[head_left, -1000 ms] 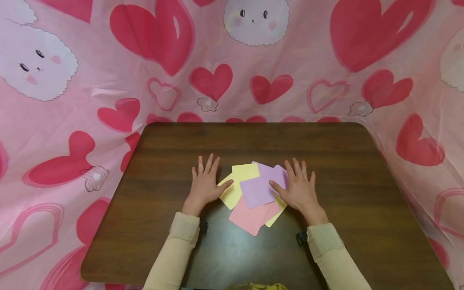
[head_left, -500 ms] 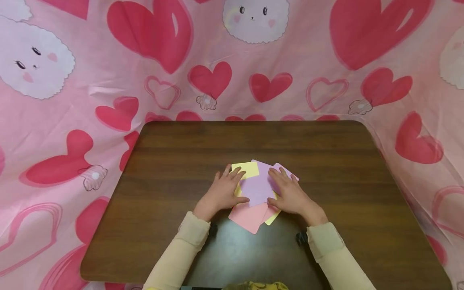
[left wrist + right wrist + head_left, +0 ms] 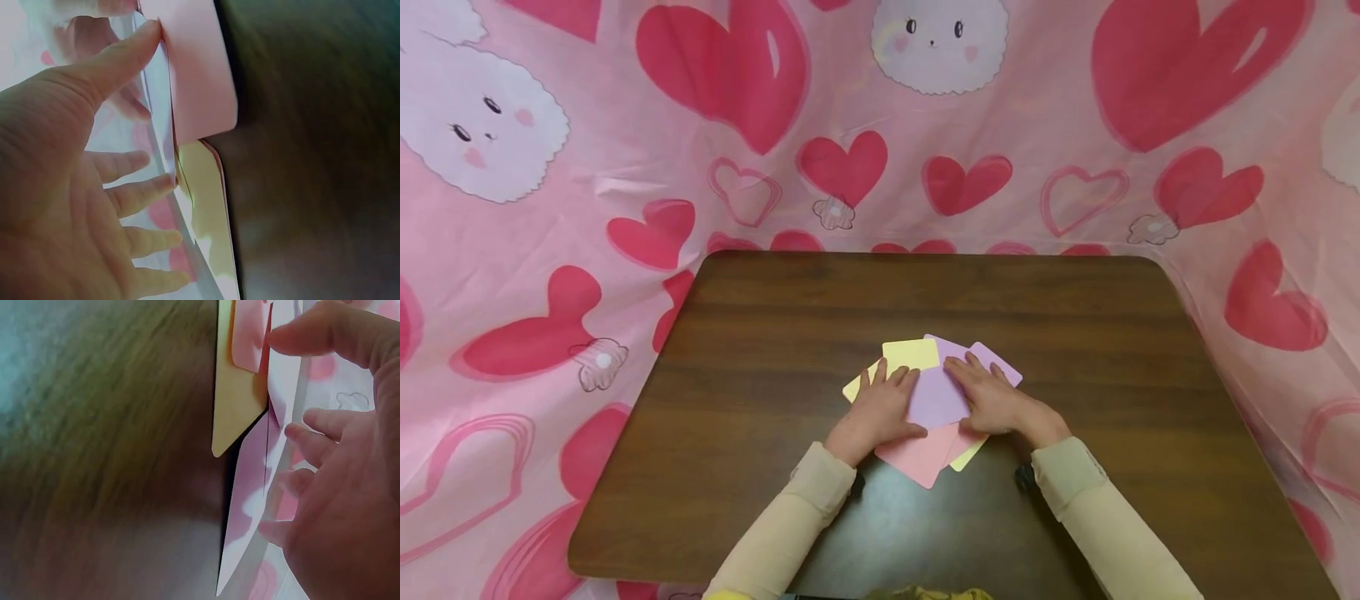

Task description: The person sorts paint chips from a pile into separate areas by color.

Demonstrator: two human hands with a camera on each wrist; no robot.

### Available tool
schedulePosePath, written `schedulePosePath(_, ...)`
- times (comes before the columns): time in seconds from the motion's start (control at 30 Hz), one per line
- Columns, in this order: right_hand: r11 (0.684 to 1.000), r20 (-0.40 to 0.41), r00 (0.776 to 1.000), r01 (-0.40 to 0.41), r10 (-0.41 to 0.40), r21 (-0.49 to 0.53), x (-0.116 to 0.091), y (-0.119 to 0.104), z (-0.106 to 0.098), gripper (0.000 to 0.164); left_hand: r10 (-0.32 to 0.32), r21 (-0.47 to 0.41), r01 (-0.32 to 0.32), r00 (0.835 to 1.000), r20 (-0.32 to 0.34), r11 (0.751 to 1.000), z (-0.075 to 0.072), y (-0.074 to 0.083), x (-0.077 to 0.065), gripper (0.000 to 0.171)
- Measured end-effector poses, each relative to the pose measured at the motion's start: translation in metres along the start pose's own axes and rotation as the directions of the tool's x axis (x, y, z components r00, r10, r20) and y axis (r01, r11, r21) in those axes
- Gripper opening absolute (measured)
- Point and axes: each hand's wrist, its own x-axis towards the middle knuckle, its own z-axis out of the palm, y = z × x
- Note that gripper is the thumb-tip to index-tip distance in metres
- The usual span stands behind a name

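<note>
Several square paper cards with rounded corners overlap in a loose pile at mid-table. On top lies a purple card; yellow cards show at the upper left, pink cards at the front, and another purple card at the right. My left hand rests over the pile's left side, fingers spread, its thumb near the top card's lower left corner. From the right, my right hand lies on the pile, with fingertips and thumb at the top purple card's right edge. Both hands' fingers look extended or only slightly bent.
The cards lie on a dark brown wooden table with rounded corners. Pink cloth printed with hearts and white fluffy faces hangs around its back and sides.
Both hands, spread at the pile's sides one second ago, have come inward over the cards. My left hand has travelled farther, to the right. The cards look nearly unmoved.
</note>
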Motion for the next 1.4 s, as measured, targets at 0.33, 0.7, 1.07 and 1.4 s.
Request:
schedulePosePath(0.33, 0.998, 0.023, 0.999, 0.036, -0.035, -0.053, 0.001, -0.002, -0.002, 0.099, -0.038, -0.065, 0.038, 0.999, 0.0, 0.997, 0.002, 0.006, -0.006, 0.094)
schedulePosePath(0.7, 0.994, -0.021, 0.996, 0.087, -0.088, -0.07, -0.001, -0.008, -0.008, 0.092, -0.029, -0.035, 0.031, 0.999, 0.037, 0.999, 0.007, 0.001, -0.007, 0.095)
schedulePosePath(1.07, 0.99, -0.114, 0.984, 0.139, -0.14, -0.013, 0.003, -0.024, -0.019, 0.084, 0.01, -0.076, -0.011, 1.0, -0.012, 0.997, -0.02, -0.028, -0.013, 0.103)
schedulePosePath(1.4, 0.984, -0.176, 0.969, 0.168, -0.176, -0.061, 0.041, -0.059, -0.018, 0.067, -0.085, -0.086, 0.082, 0.996, -0.028, 0.993, -0.055, -0.068, -0.024, 0.096)
